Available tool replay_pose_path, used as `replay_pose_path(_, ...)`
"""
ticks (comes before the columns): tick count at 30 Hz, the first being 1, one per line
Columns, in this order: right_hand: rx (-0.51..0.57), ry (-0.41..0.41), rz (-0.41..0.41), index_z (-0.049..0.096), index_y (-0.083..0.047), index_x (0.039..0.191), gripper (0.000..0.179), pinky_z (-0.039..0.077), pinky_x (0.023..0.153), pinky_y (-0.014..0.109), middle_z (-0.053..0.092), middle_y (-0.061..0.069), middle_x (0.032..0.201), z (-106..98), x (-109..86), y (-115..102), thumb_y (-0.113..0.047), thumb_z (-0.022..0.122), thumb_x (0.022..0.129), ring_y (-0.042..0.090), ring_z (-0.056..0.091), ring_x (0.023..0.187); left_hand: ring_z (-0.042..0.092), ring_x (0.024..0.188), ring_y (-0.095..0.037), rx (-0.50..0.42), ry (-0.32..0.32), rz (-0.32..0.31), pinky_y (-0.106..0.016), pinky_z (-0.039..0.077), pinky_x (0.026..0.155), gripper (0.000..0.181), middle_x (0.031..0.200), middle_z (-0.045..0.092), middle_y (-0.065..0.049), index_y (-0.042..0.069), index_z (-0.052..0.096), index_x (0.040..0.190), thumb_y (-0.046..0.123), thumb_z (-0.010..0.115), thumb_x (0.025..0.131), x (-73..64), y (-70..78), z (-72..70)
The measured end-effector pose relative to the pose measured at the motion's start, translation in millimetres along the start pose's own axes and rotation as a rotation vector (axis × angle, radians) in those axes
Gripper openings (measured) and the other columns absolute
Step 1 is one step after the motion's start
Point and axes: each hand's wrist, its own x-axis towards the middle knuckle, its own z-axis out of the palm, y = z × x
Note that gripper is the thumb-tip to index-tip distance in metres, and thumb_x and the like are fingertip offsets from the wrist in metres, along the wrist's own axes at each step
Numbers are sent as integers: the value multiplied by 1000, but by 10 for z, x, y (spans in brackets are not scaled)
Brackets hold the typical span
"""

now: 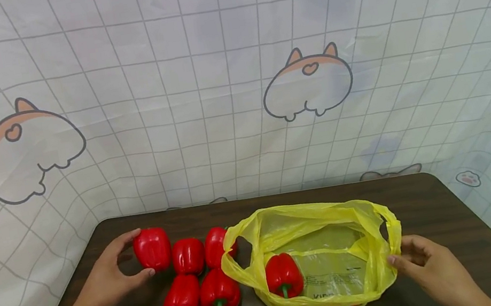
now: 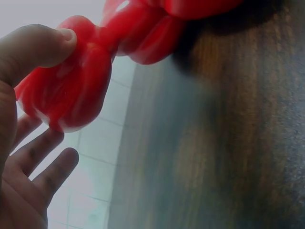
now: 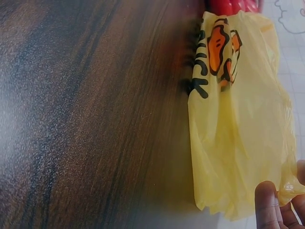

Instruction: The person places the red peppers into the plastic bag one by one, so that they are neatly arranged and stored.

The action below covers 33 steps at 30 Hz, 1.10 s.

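At the left of the table, my left hand (image 1: 112, 279) grips a red bell pepper (image 1: 152, 250) between thumb and fingers. The left wrist view shows the thumb on one side of this pepper (image 2: 71, 90) and fingertips beneath it. Beside it, several more red bell peppers (image 1: 188, 256) sit in a cluster. A yellow plastic bag (image 1: 329, 301) stands with its mouth spread wide, and one red pepper (image 1: 283, 275) lies inside it. My right hand (image 1: 433, 269) pinches the bag's right handle, seen also in the right wrist view at the bag's (image 3: 238, 124) edge.
The dark wood-grain table (image 1: 435, 208) has rounded back corners. Behind it and along both sides hangs a white grid-patterned cloth (image 1: 212, 72) with cartoon corgis. The bag's left handle loop (image 1: 234, 268) overlaps the nearest pepper of the cluster in the head view.
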Motion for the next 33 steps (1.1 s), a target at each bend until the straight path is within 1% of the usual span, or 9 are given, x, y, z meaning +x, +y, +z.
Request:
replay_pose_path(2, 1, 0, 0, 58, 2, 134, 57, 60, 77, 35, 71, 9, 115, -1, 3, 6, -38, 74, 95, 17, 71, 94, 62, 111, -45, 0, 1, 6, -50, 60, 81, 89, 141, 51, -21, 9, 43, 152, 24, 91, 78, 11, 29, -13)
replay_pose_path(5, 0, 0, 2, 57, 2, 134, 58, 60, 77, 35, 71, 9, 115, 0, 9, 12, -37, 74, 95, 18, 72, 95, 63, 110, -42, 3, 5, 28, -46, 59, 81, 88, 140, 53, -18, 11, 43, 151, 23, 92, 78, 35, 67, -18)
replay_pose_path(9, -1, -1, 6, 57, 2, 135, 58, 60, 77, 35, 71, 9, 115, -2, 12, 13, -38, 74, 95, 19, 72, 96, 64, 108, -36, 0, 5, 78, -49, 58, 85, 87, 139, 55, -14, 12, 45, 150, 22, 92, 78, 74, 134, -11)
replay_pose_path(12, -4, -1, 8, 58, 2, 135, 60, 60, 78, 35, 71, 9, 116, -6, 7, 11, -40, 73, 95, 19, 71, 97, 63, 109, -37, -14, -7, 98, -46, 58, 83, 86, 139, 54, -12, 14, 45, 150, 22, 92, 78, 89, 201, -5)
replay_pose_path(16, -4, 1, 10, 58, 2, 135, 60, 60, 78, 35, 71, 9, 116, -10, -1, 3, -40, 73, 95, 18, 71, 96, 62, 112, -37, -21, -20, 109, -38, 58, 82, 85, 140, 54, -10, 17, 45, 150, 26, 92, 79, 109, 281, 8)
replay_pose_path(22, -2, 3, 9, 58, 2, 134, 58, 60, 78, 35, 71, 9, 115, -8, -1, 1, -38, 74, 95, 18, 71, 95, 60, 115, -31, -22, -25, 150, -39, 56, 89, 86, 140, 55, -4, 18, 46, 150, 29, 92, 78, 137, 401, 36)
replay_pose_path(27, 6, 3, 5, 58, 2, 134, 58, 60, 78, 35, 71, 9, 114, -6, -1, 6, -37, 74, 95, 17, 71, 95, 60, 116, -27, -32, -38, 178, -41, 55, 92, 87, 139, 56, -2, 17, 46, 150, 23, 93, 77, 160, 532, 66)
replay_pose_path(30, 8, -2, 7, 57, 2, 135, 59, 60, 78, 35, 71, 9, 115, -11, 3, 10, -39, 73, 95, 17, 71, 95, 58, 117, -23, -32, -41, 203, -38, 54, 94, 88, 140, 55, 0, 18, 46, 149, 20, 94, 75, 172, 602, 88)
replay_pose_path(33, 11, -9, 16, 57, 2, 135, 60, 60, 78, 36, 70, 9, 116, -18, 5, 16, -41, 73, 95, 17, 71, 95, 55, 120, -19, -28, -41, 236, -33, 52, 96, 89, 141, 54, 2, 18, 46, 149, 19, 94, 75, 186, 660, 115)
